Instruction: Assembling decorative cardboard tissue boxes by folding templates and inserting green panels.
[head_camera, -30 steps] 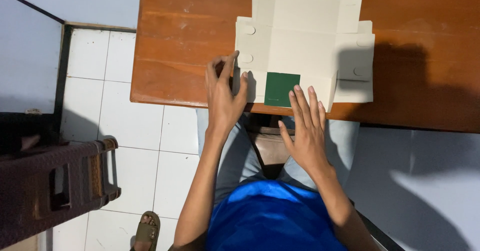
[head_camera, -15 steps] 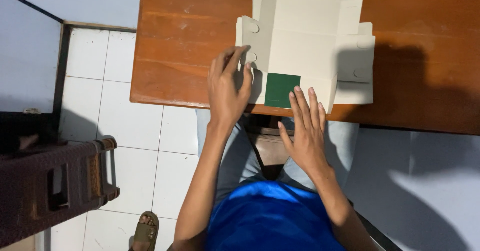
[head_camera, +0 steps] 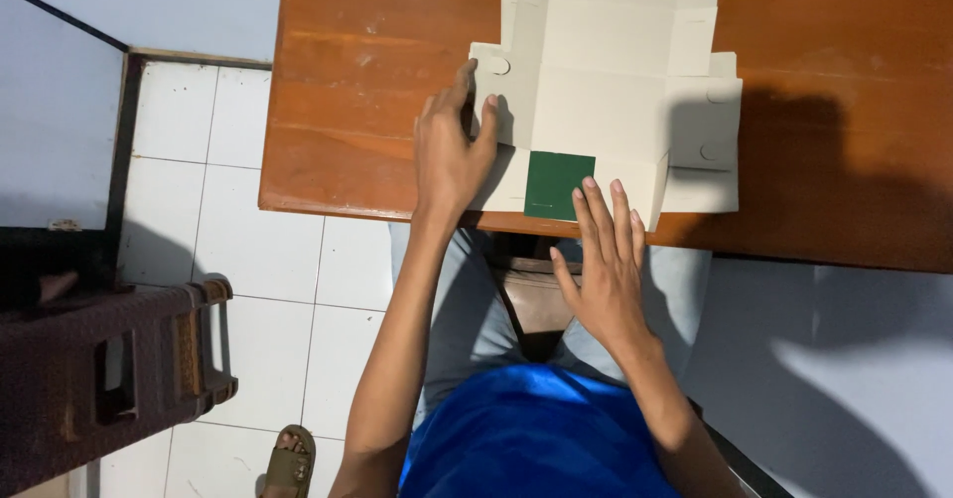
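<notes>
Since the earlier frame the left hand (head_camera: 452, 150) has slid up the left flap of the flat cardboard box blank (head_camera: 606, 101), fingers (head_camera: 484, 121) now curled onto its edge, gripping it. Right hand (head_camera: 606, 255) lies flat, fingers released, tips just touching the green square (head_camera: 558, 184) at the near edge. Blank rests on the table (head_camera: 367, 111), beyond both hands. Best press the near panel firmly while folding the flap along its crease.
</notes>
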